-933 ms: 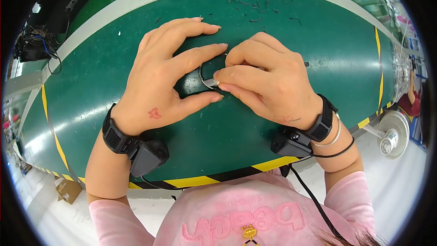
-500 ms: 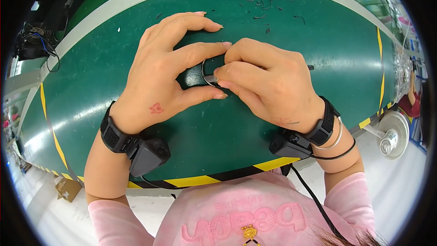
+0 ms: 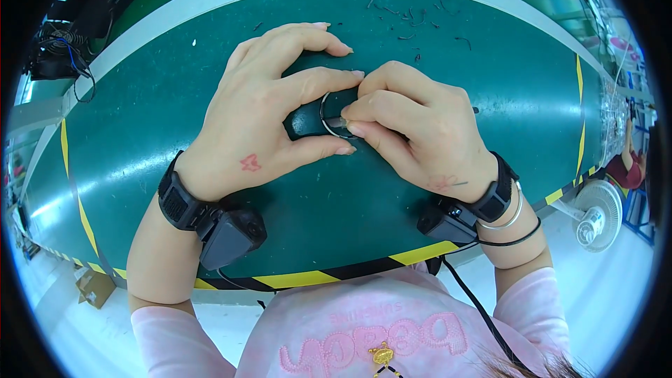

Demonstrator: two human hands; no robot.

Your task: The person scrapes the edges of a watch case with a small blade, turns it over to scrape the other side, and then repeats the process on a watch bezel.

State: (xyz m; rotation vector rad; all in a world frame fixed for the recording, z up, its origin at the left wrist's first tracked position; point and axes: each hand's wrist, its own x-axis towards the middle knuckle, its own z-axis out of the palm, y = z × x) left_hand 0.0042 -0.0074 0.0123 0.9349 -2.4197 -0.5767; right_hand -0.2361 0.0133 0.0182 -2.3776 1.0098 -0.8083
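Ring (image 3: 323, 116) sat over the green desk (image 3: 350, 217), within the wide-spread curve of my left hand (image 3: 262, 108), while my right hand (image 3: 423, 115) pinched a small metal piece (image 3: 336, 122) at its rim.

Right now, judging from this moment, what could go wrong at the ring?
The flat metallic tip pinched in the right hand sits close to the left thumb; if it is sharp, a slip might nick the skin.

The dark, thin ring lies between the left thumb and forefinger; a loose hold, which I cannot judge, might let it turn.

That tip seems to meet the ring's rim, so pressing hard could scratch it.
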